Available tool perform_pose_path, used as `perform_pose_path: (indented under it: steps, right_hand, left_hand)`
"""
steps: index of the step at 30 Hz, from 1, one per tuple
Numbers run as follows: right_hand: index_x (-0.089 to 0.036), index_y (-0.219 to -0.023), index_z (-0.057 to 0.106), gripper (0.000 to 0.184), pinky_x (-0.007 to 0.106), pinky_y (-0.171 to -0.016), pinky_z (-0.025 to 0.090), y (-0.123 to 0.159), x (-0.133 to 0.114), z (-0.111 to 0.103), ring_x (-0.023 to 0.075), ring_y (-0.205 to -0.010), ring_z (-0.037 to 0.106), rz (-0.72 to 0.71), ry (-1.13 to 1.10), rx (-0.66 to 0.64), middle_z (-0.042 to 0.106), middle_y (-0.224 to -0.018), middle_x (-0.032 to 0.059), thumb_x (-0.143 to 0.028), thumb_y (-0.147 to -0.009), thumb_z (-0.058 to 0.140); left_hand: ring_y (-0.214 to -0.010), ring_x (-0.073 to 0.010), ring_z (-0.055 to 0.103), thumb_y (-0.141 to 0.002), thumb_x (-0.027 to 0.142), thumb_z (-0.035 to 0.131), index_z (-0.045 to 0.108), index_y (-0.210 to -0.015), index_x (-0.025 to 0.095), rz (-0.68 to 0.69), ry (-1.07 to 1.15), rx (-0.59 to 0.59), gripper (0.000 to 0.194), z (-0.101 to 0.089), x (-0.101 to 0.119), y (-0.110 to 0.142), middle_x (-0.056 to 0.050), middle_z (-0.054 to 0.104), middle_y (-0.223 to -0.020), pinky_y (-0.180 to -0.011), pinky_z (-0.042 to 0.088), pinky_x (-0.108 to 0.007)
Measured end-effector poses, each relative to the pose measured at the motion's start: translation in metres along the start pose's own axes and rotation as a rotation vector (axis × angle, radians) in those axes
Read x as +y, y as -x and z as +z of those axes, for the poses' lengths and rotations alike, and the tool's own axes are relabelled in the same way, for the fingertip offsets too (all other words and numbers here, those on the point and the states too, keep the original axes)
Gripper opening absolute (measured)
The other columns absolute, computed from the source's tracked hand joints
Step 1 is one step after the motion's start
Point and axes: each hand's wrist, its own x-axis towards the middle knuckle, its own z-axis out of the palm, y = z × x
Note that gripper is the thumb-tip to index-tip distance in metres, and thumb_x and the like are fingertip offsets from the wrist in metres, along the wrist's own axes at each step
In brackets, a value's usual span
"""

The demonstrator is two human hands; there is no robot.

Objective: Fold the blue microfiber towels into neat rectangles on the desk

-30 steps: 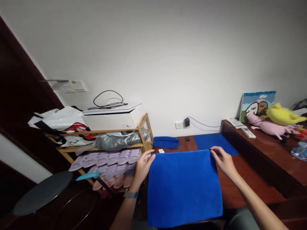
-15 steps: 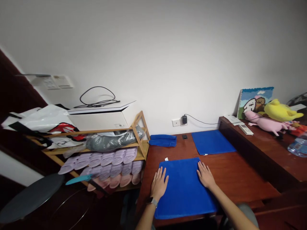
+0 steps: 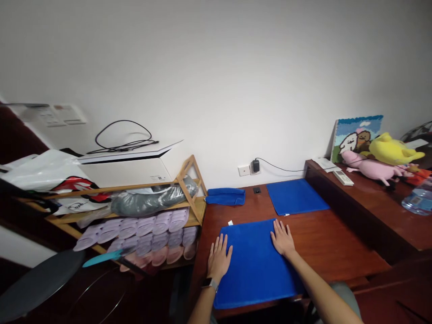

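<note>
A blue cloth [image 3: 251, 265] lies spread flat on the brown wooden desk [image 3: 324, 238], its near edge at the desk's front. My left hand [image 3: 219, 258], with a watch on the wrist, rests flat on the cloth's left edge, fingers stretched out. On the upper right edge of the cloth lies my right hand [image 3: 282, 237], also flat with its fingers apart. Behind, to the right, a second blue cloth [image 3: 297, 196] is laid out flat. A folded blue cloth [image 3: 225, 196] sits at the back left of the desk.
Left of the desk stands a wooden rack [image 3: 195, 216] with rows of slippers [image 3: 146, 225] and a white box [image 3: 131, 168] on top. A plugged-in charger [image 3: 256, 165] trails a cable rightward. Plush toys [image 3: 374, 170], a remote [image 3: 343, 177] and a water bottle [image 3: 417, 200] occupy the raised right surface.
The whole view has shifted slightly, with everything a little further left. Both hands stay flat on the cloth's side edges, and the cloths look the same.
</note>
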Motion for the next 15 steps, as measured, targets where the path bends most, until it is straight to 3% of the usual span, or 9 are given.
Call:
perform_pose_path:
  steps: [5,8,11,15]
  right_hand:
    - [-0.015,-0.167,0.016,0.071,0.046,-0.130,0.001,-0.006,0.003,-0.004,0.0215,-0.162,0.007,-0.027,-0.025,-0.005,0.015,-0.175,0.0039,-0.047,-0.104,0.019]
    - [-0.017,-0.168,0.014,0.071,0.046,-0.130,0.001,-0.008,0.004,-0.001,0.0207,-0.162,0.007,-0.025,-0.055,0.005,0.015,-0.175,0.0024,-0.049,-0.105,0.016]
    - [-0.017,-0.168,0.014,0.069,0.046,-0.130,0.002,-0.009,0.005,0.001,0.0209,-0.162,0.007,-0.026,-0.060,0.014,0.016,-0.174,0.0020,-0.045,-0.105,0.016]
    - [-0.017,-0.167,0.017,0.067,0.048,-0.130,0.004,-0.010,0.008,0.001,0.0224,-0.162,0.008,-0.047,-0.023,-0.001,0.015,-0.175,0.0031,-0.036,-0.103,0.022]
  left_hand:
    - [-0.153,-0.0302,0.038,-0.105,0.048,0.032,0.041,-0.161,0.021,-0.017,-0.038,0.015,0.062,-0.003,-0.002,0.000,-0.012,0.044,-0.165,-0.125,0.029,-0.055]
    - [-0.153,-0.0308,0.038,-0.106,0.040,0.030,0.039,-0.161,0.018,0.032,-0.011,0.068,0.060,-0.008,0.020,-0.009,-0.013,0.045,-0.164,-0.126,0.029,-0.056]
    - [-0.155,-0.0292,0.034,-0.108,0.039,0.026,0.034,-0.164,0.020,0.170,0.088,0.049,0.059,-0.007,0.078,-0.031,-0.010,0.041,-0.166,-0.128,0.027,-0.054]
    - [-0.158,-0.0261,0.027,-0.109,0.045,0.019,0.027,-0.166,0.019,0.320,0.220,-0.122,0.063,0.011,0.180,-0.066,-0.010,0.036,-0.169,-0.130,0.023,-0.051]
